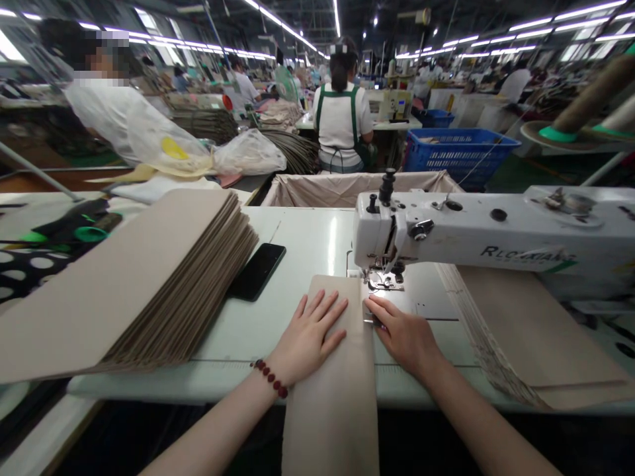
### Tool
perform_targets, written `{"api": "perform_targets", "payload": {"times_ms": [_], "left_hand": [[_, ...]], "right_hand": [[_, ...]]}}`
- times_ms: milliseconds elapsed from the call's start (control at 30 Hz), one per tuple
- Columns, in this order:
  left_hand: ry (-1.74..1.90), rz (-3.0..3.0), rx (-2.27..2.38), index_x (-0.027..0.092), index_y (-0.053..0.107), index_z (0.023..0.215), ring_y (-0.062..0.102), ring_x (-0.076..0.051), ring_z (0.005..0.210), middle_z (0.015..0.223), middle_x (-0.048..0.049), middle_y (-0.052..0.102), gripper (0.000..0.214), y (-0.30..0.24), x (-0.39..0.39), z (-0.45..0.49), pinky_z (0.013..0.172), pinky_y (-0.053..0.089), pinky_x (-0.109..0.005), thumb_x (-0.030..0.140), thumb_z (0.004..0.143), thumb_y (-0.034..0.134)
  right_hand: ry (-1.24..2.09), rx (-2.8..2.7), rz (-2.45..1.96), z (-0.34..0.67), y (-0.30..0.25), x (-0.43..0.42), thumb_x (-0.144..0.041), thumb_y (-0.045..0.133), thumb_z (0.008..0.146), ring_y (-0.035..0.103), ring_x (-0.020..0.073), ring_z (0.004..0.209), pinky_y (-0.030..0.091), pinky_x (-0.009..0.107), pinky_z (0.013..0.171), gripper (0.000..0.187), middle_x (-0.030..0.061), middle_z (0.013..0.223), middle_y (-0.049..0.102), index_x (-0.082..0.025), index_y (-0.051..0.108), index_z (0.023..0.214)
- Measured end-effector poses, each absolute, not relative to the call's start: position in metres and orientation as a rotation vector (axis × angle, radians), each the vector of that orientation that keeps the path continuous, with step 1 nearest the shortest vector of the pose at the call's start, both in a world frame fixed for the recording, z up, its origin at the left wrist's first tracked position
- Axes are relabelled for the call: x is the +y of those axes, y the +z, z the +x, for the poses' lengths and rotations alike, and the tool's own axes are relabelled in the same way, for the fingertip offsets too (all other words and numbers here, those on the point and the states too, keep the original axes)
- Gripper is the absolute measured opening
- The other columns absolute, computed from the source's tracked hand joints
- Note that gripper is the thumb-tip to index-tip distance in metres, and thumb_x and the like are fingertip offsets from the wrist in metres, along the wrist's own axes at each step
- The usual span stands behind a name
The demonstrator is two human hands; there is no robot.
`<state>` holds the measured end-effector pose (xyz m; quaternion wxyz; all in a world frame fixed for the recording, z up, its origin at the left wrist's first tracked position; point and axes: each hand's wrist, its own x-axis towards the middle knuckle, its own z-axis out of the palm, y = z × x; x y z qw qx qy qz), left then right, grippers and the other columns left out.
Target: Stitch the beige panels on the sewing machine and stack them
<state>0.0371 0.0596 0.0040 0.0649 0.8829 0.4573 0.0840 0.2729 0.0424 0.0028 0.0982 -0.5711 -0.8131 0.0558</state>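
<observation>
A long beige strip of stiff sheet material (331, 403) lies lengthwise on the sewing table, its far end under the presser foot (383, 281) of a white industrial sewing machine (471, 228). My left hand (307, 334) rests flat on the strip with its fingers spread, a dark red bead bracelet (270, 378) on the wrist. My right hand (403, 337) lies at the strip's right edge, close to the needle, its fingertips hiding part of the edge. A tall stack of beige sheets (133, 281) lies left of my left hand, and another stack (540, 330) lies right of my right hand.
A black phone (258, 271) lies on the white table (297, 231) beside the left stack. Behind the table is a fabric-lined bin (347, 188). A blue plastic crate (459, 155) stands beyond it, near a co-worker in a green-strapped apron (340, 125). Thread cones (590, 102) stand at the right.
</observation>
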Motion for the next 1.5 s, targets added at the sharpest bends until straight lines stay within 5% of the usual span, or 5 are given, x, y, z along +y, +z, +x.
{"api": "perform_targets", "payload": {"times_ms": [533, 1500], "left_hand": [[0.335, 2.612, 1.310, 0.035, 0.031, 0.145, 0.027, -0.025, 0.139, 0.152, -0.0016, 0.029, 0.053, 0.0098, 0.0589, 0.0380, 0.114, 0.016, -0.050, 0.043, 0.095, 0.045], [0.316, 2.531, 1.276, 0.035, 0.035, 0.143, 0.020, -0.024, 0.142, 0.152, 0.0016, 0.028, 0.048, 0.0122, 0.0619, 0.0323, 0.116, 0.009, -0.053, 0.044, 0.097, 0.041]], "right_hand": [[0.223, -2.387, -1.668, 0.2770, 0.0020, 0.0441, -0.020, 0.047, 0.089, 0.060, 0.0195, 0.109, 0.054, 0.032, 0.081, 0.054, -0.0019, 0.145, 0.043, -0.031, 0.038, 0.141], [0.216, -2.369, -1.670, 0.2754, -0.0050, 0.0460, -0.015, 0.049, 0.087, 0.061, 0.0183, 0.106, 0.054, 0.031, 0.079, 0.059, -0.0058, 0.146, 0.041, -0.035, 0.036, 0.141]]}}
